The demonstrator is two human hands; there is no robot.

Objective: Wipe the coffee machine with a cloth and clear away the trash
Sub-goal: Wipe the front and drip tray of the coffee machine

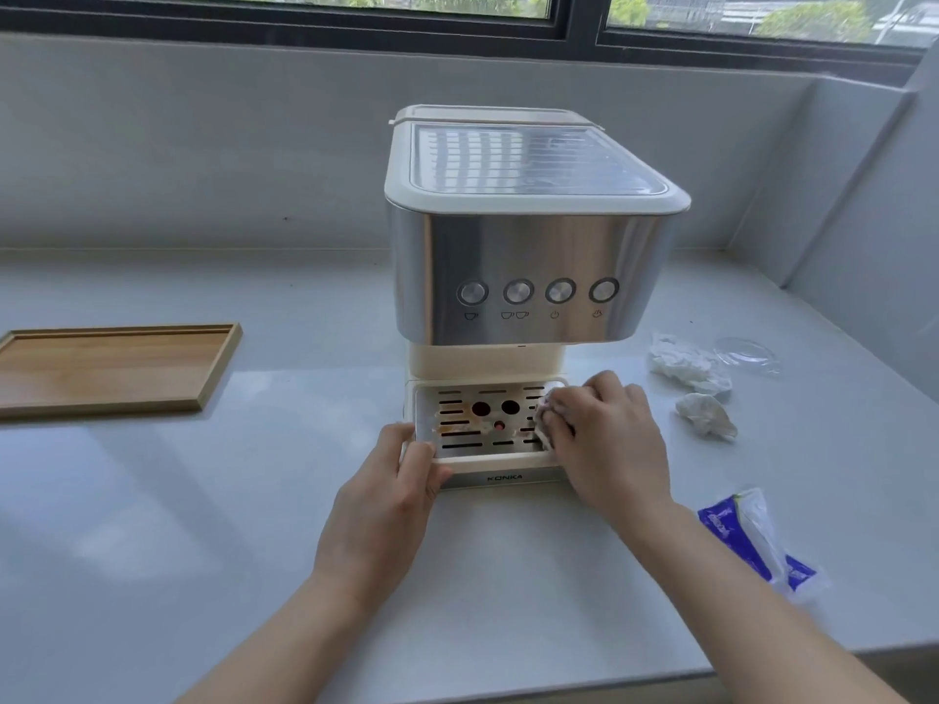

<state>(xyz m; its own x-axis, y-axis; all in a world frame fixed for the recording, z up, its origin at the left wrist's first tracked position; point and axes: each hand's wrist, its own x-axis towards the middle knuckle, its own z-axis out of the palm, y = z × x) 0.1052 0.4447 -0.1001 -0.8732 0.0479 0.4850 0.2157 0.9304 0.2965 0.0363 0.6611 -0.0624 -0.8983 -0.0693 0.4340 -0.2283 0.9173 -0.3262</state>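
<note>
At nine o'clock, wooden tray point(101, 370), left hand point(391, 495) gripping the seven o'clock corner of the drip tray point(460, 398) below the coffee machine point(523, 276), cloth point(544, 430) on its three o'clock side, bunched under curled fingers of the right hand point(609, 439), crumpled tissues point(686, 368) beyond, blue packet point(752, 541) at four o'clock

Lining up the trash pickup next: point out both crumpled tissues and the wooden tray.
Larger crumpled tissue point(683, 365): head view, middle of the wad.
Smaller crumpled tissue point(707, 418): head view, middle of the wad.
Wooden tray point(112, 365): head view, bare floor of the tray.
</note>
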